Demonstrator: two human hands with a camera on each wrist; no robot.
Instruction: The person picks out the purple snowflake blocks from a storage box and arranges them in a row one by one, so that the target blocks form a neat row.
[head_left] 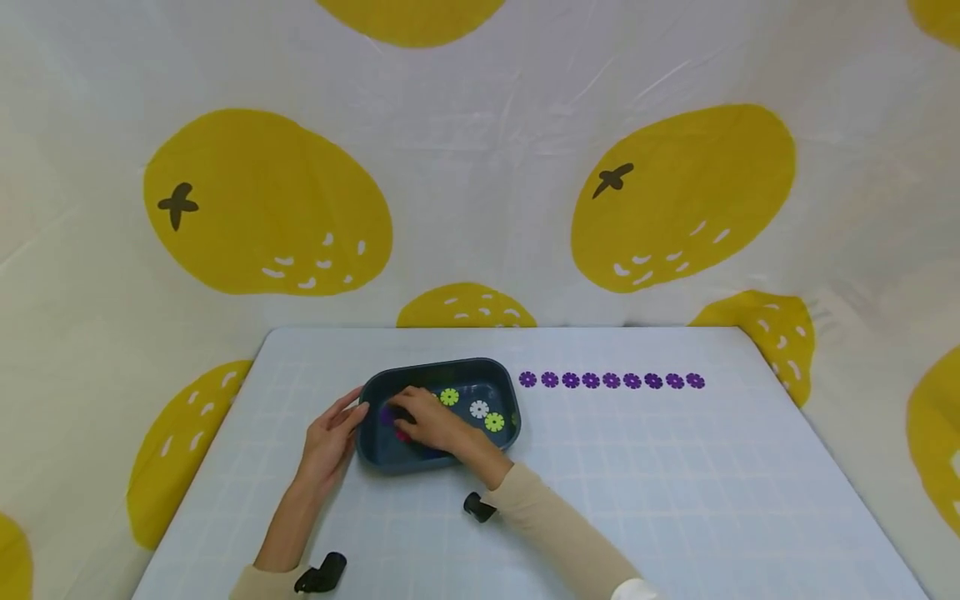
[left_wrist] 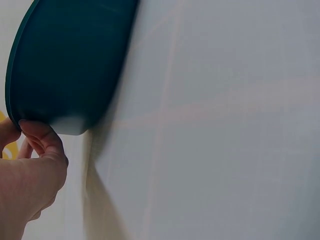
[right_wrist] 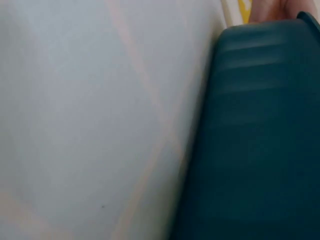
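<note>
A dark teal tray [head_left: 502,379] stands on the table with several flower-shaped discs inside. My left hand [head_left: 327,446] pinches its left end; in the left wrist view the thumb and fingers of that hand [left_wrist: 35,175] meet at the rim. Inside the tray is my right hand [head_left: 431,421], fingers bent down beside a purple disc [head_left: 386,415] and a pink disc [head_left: 403,435]. Whether its fingertips hold a disc is hidden. Yellow-green discs [head_left: 494,422] and a white disc [head_left: 479,409] lie right of it. The right wrist view shows only the tray's outer wall [right_wrist: 260,125].
A straight row of several purple discs [head_left: 611,380] runs rightward from the tray along the back of the table. Pale checked cloth [head_left: 637,483] covers the table. Behind it hangs a white cloth with large yellow fruit prints [head_left: 270,200].
</note>
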